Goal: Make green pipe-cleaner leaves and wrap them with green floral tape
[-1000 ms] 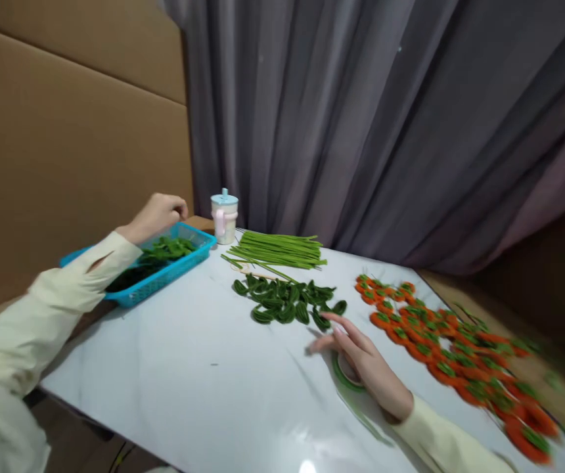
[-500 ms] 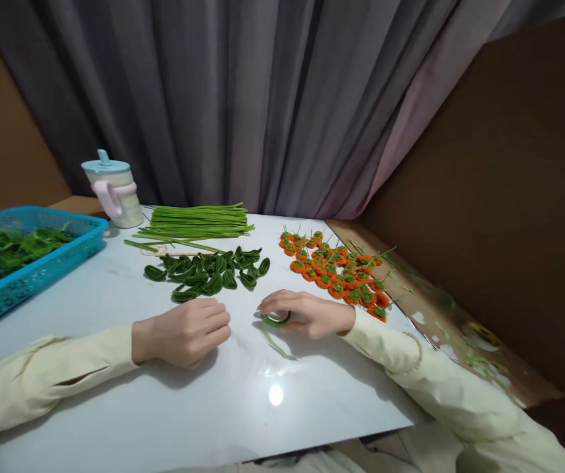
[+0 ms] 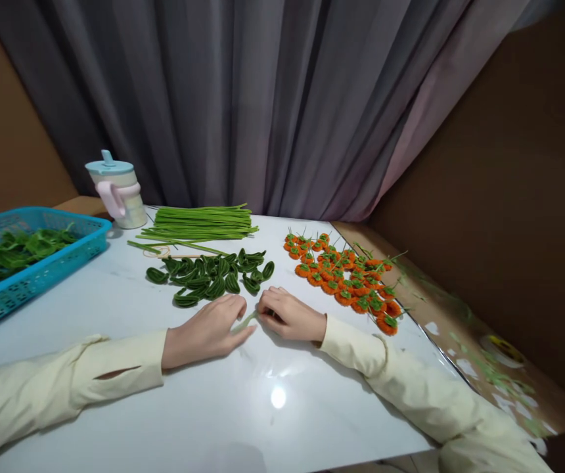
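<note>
Near the middle of the table, my right hand (image 3: 290, 316) is closed around a roll of green tape, now mostly hidden by the fingers. A pale green tape strip (image 3: 246, 322) runs from it toward my left hand (image 3: 208, 334). That left hand lies just to the left, its thumb stretched out and apart from the curled forefinger, with the strip's end in the gap. Whether the thumb touches the strip I cannot tell. Just beyond the hands lies a pile of dark green fuzzy leaves (image 3: 216, 272).
Several orange fuzzy persimmon-like pieces (image 3: 344, 279) with green tops lie at the right. Bright green fuzzy stems (image 3: 201, 223) are stacked at the back. A blue basket (image 3: 41, 272) holding green pieces and a lidded cup (image 3: 119, 190) stand left. Scraps (image 3: 464, 364) litter the brown surface beyond the right edge.
My left hand has moved right and its thumb has spread from the fingers. My right hand has shifted slightly left and curled over the tape roll, and the strip now stretches leftward.
</note>
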